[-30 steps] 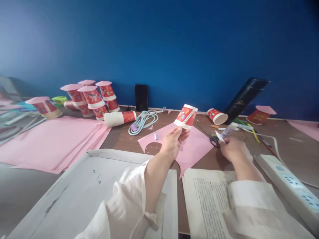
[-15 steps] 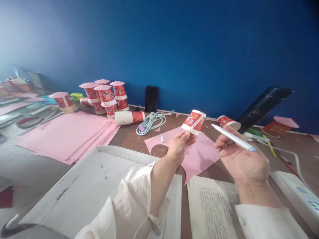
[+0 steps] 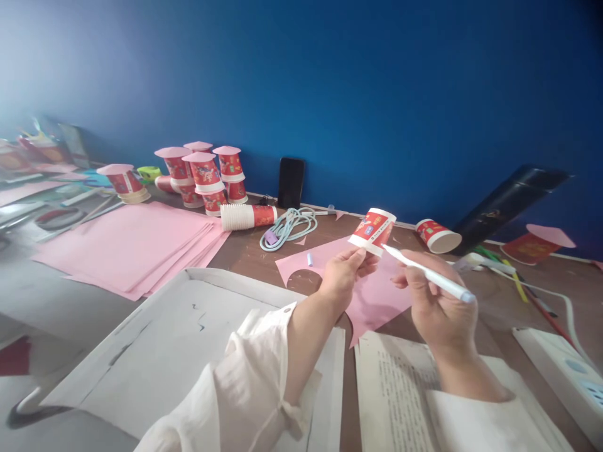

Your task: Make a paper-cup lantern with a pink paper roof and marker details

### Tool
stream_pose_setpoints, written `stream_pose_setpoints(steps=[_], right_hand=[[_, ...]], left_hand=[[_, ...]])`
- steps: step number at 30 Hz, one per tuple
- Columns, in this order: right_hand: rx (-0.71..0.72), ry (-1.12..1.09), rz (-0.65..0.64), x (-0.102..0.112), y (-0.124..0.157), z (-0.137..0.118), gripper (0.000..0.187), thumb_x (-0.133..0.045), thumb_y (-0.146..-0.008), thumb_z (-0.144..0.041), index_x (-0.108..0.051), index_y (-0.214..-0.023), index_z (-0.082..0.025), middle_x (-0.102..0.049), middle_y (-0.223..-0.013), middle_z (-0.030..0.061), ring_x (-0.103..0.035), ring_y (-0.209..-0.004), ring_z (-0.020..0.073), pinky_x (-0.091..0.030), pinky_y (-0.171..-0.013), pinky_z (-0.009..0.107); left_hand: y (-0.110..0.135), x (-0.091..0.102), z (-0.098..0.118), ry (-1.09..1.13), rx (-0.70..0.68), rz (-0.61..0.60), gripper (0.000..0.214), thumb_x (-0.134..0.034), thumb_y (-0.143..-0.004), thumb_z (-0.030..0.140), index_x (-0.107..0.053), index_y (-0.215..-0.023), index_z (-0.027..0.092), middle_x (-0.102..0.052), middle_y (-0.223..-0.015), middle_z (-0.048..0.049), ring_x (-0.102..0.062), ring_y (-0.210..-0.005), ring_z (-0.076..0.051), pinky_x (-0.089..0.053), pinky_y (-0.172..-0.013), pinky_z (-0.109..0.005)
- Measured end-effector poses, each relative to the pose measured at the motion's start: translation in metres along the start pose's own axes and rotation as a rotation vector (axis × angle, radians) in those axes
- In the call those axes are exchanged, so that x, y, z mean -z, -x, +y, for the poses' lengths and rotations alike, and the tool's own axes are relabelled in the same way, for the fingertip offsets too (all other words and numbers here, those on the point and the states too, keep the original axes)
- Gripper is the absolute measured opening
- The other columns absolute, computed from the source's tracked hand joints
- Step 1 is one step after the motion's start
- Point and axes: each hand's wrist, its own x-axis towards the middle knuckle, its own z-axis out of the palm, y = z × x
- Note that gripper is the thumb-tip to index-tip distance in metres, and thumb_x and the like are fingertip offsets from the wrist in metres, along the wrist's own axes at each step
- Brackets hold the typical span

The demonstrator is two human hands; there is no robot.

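Observation:
A red and white paper cup [image 3: 375,227] is pinched near its white rim by my left hand [image 3: 343,273], bottom end up and tilted to the right. My right hand [image 3: 443,307] grips a white marker pen [image 3: 431,274] with a pale blue end. The pen's tip points left and sits close to the cup's lower right side; whether it touches I cannot tell. Under both hands lies a cut sheet of pink paper [image 3: 377,301]. A small pale blue pen cap [image 3: 309,259] rests on that sheet's left part.
Stacked cups with pink paper tops [image 3: 203,172] stand by the blue wall, near a lying cup stack [image 3: 235,217], a coiled cable [image 3: 287,229] and a phone [image 3: 291,182]. Nearer are pink sheets [image 3: 127,245], a white box lid [image 3: 179,351], an open book [image 3: 396,389] and a power strip [image 3: 560,364].
My right hand has moved left and turned, bringing the pen tip close to the cup. My left hand still holds the cup in nearly the same place. The view has shifted slightly.

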Motion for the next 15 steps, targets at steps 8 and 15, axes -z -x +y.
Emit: stream_pose_setpoints(steps=[8, 15], right_hand=[[0.075, 0.117, -0.059, -0.0030, 0.0016, 0.0060, 0.025, -0.056, -0.090, -0.031, -0.064, -0.113, -0.025, -0.068, -0.087, 0.0037, -0.067, -0.074, 0.0177, -0.055, -0.077, 0.037], [0.051, 0.090, -0.071, -0.0061, 0.0013, 0.0062, 0.024, -0.056, -0.090, -0.029, -0.064, -0.113, -0.024, -0.068, -0.090, 0.0036, -0.067, -0.074, 0.0165, -0.055, -0.077, 0.036]], left_hand=[[0.0004, -0.0003, -0.0015, -0.031, -0.010, -0.041, 0.023, -0.073, -0.076, 0.028, -0.073, -0.089, 0.009, -0.070, -0.083, -0.0101, -0.066, -0.081, -0.017, -0.046, -0.095, -0.039], [-0.0001, -0.0003, -0.0027, -0.062, -0.001, -0.035, 0.019, -0.073, -0.075, 0.027, -0.073, -0.083, 0.009, -0.070, -0.080, -0.0094, -0.066, -0.076, -0.016, -0.047, -0.094, -0.040]])
